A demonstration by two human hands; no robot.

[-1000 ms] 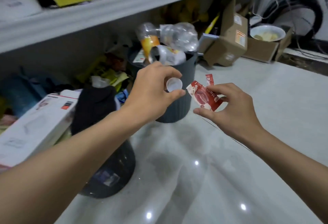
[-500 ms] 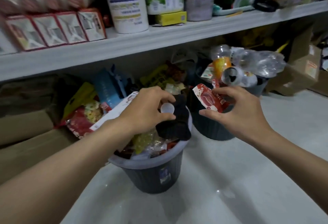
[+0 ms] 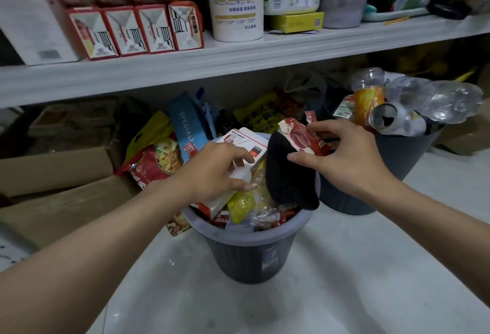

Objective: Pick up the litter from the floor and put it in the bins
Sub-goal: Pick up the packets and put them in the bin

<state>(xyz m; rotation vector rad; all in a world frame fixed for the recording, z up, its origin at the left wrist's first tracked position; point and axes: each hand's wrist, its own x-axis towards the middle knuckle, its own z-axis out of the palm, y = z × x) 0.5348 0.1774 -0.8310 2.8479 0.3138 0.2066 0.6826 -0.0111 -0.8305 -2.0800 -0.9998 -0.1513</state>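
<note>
STEP: deposit, as judged | near bin [image 3: 246, 257]: heaped past its rim | left hand [image 3: 212, 172]: over near bin, fingers pinching white cap [image 3: 240, 175] | right hand [image 3: 344, 158]: over near bin's far rim, fingers pinching red wrapper [image 3: 302, 136] | NEXT: probably release onto a stable spot, or litter slides off.

Frame centre: left hand [image 3: 212, 172] pinches small white plastic cap [image 3: 240, 175], blurred, over overfull grey ribbed plastic bin [image 3: 249, 251]. Centre right: right hand [image 3: 347, 158] pinches red-and-white foil wrapper [image 3: 302, 136] just above black cloth [image 3: 289, 177] draped over the bin's rim. White cardboard box [image 3: 245, 145] sticks out of the bin under the left hand. Right side: second grey plastic bin [image 3: 397, 158] holds crushed clear plastic bottles [image 3: 434, 100] and silver drink can [image 3: 384, 119]. White shelf [image 3: 238, 59] across the top, stocked.
</note>
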